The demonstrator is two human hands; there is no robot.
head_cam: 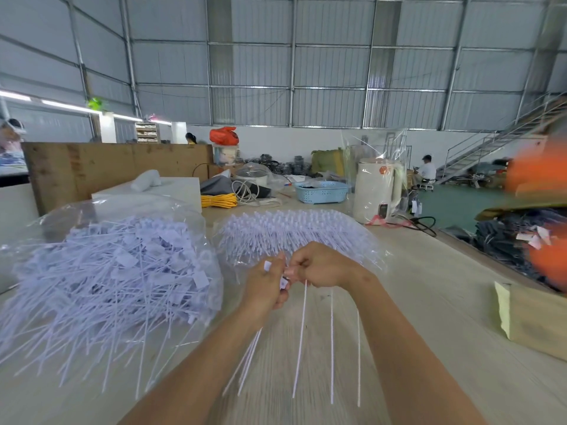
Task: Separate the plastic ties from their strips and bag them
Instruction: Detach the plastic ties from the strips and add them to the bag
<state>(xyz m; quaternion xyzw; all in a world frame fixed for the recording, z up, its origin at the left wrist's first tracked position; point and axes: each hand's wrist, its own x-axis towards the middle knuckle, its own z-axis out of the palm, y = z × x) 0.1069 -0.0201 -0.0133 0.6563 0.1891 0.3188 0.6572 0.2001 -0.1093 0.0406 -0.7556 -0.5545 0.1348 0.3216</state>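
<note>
At centre, our left hand (267, 282) and right hand (319, 266) pinch a strip of ties (302, 338); the bag of loose ties (101, 280) lies at nine o'clock on the desk (429, 302).

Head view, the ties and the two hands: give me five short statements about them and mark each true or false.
1. Both hands hold white ties. True: the left hand and the right hand meet over the table, each with its grip on ties whose tails hang toward the camera.
2. The loose ties lie in a clear bag at the left. True.
3. The blue basket sits between the hands. False: it stands far back on the table.
4. The ties still on strips lie beyond the hands. True.
5. The yellow cable coil hangs from the right hand. False: it lies far back on the table.
</note>
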